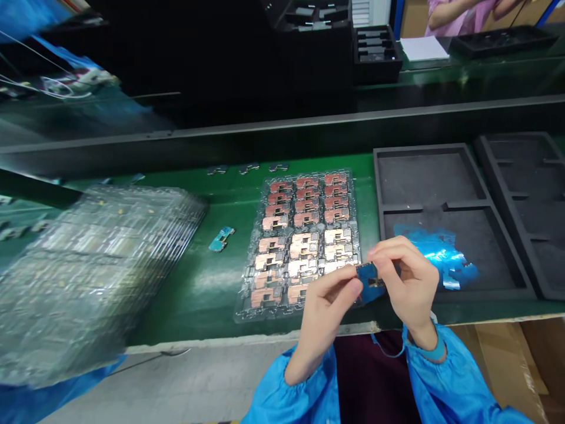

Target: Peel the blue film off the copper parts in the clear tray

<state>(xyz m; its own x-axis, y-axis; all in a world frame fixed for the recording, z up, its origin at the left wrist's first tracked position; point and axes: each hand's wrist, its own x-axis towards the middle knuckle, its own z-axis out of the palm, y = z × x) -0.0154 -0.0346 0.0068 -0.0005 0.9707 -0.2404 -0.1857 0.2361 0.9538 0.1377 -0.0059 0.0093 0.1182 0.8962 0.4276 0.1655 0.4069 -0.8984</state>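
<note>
Between my two hands is a small circuit board [369,278], dark blue on the side facing me. The thumb and forefinger of my left hand [327,303] pinch its left edge. My right hand [406,278] is closed at its upper right edge, and its fingertips hide part of the board. Just left of the hands lies a clear plastic tray [251,311] with rows of copper-coloured boards. Crumpled blue film pieces [436,253] lie beside my right hand in a black foam tray [489,288]. A single blue-green board [221,239] rests on the green table, left of the clear tray.
A tall stack of clear trays [97,253] stands at the left, smeared by motion. Several small boards [249,168] lie along the back. Another black tray [529,200] is at the far right. Across the bench, a person's pink sleeve [463,20] shows.
</note>
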